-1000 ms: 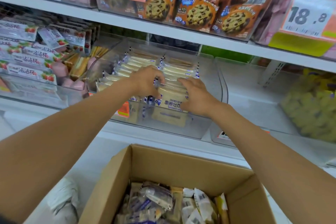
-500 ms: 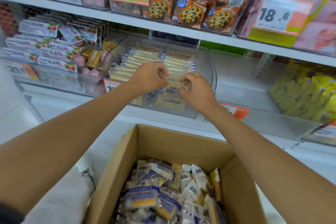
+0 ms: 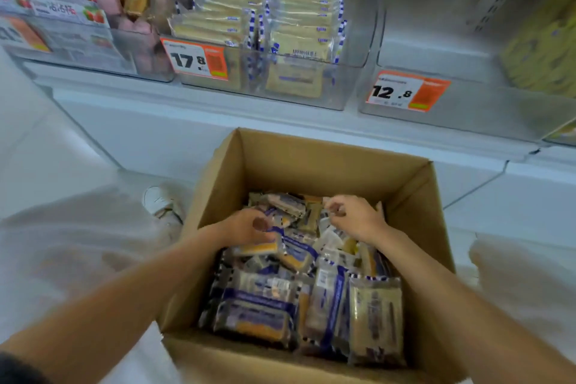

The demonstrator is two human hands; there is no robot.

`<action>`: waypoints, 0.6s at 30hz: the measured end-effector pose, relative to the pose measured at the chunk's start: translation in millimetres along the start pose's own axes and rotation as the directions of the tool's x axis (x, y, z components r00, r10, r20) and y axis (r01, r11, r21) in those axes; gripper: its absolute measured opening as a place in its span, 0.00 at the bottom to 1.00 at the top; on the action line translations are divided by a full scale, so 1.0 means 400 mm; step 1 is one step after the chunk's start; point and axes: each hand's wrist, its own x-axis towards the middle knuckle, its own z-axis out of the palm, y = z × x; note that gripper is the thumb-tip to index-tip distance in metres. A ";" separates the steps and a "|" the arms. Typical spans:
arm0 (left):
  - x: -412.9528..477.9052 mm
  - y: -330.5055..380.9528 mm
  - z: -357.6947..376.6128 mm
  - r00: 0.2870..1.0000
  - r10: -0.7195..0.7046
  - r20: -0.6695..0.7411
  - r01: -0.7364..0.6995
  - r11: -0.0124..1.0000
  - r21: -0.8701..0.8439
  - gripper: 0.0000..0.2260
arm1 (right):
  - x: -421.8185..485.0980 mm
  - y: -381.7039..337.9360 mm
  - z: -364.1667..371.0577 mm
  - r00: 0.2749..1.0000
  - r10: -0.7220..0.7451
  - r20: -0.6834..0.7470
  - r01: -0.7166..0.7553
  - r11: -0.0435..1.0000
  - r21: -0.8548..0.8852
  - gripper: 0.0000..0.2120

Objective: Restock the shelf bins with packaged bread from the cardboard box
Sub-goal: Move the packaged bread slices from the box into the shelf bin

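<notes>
Both hands were down in the open brown cardboard box [image 3: 311, 165] at 6 o'clock, picking stock. Left hand [image 3: 246, 227] gripped one clear-wrapped bread packet [image 3: 260, 247]. Right hand [image 3: 355, 217] was curled over the pile, grasp unclear. Clear plastic shelf bin [image 3: 358, 50] at 12 o'clock: two rows. One box, jumbled packets uncountable.

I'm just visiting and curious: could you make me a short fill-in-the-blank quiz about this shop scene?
1. The left hand and right hand are both down in the cardboard ____.
2. The tag on the bin of bread reads ____.
3. The next tag, to its right, reads ____.
4. Bread stands in that bin in ____ rows.
Missing words: box; 17.8; 12.8; two.
</notes>
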 end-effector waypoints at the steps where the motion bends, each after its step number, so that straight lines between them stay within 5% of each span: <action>1: 0.018 -0.022 0.027 0.998 -0.030 0.046 0.030 1.000 0.001 0.15 | 0.015 0.015 0.014 1.000 0.017 0.023 -0.017 1.000 0.004 0.10; 6: 0.080 -0.096 0.093 0.997 -0.055 0.057 0.038 0.962 0.272 0.35 | 0.052 0.030 0.062 0.998 0.024 0.055 -0.028 0.998 0.062 0.09; 8: 0.086 -0.091 0.096 1.000 -0.018 -0.003 0.018 0.942 0.336 0.29 | 0.049 0.031 0.070 0.998 0.015 0.059 -0.020 0.996 0.087 0.09; 12: 0.071 -0.001 0.049 0.986 0.067 -0.155 -0.056 0.996 0.074 0.04 | 0.031 0.022 0.060 1.000 -0.002 0.030 -0.002 0.987 0.159 0.15; 15: 0.041 0.097 -0.016 0.977 0.132 -0.168 -0.176 0.945 -0.276 0.10 | 0.005 -0.009 0.028 0.999 -0.029 0.017 0.023 0.948 0.318 0.34; 18: 0.010 0.126 -0.042 0.978 0.177 -0.107 -0.191 0.971 -0.143 0.08 | -0.025 -0.033 0.011 0.984 -0.084 0.160 0.027 0.943 0.331 0.43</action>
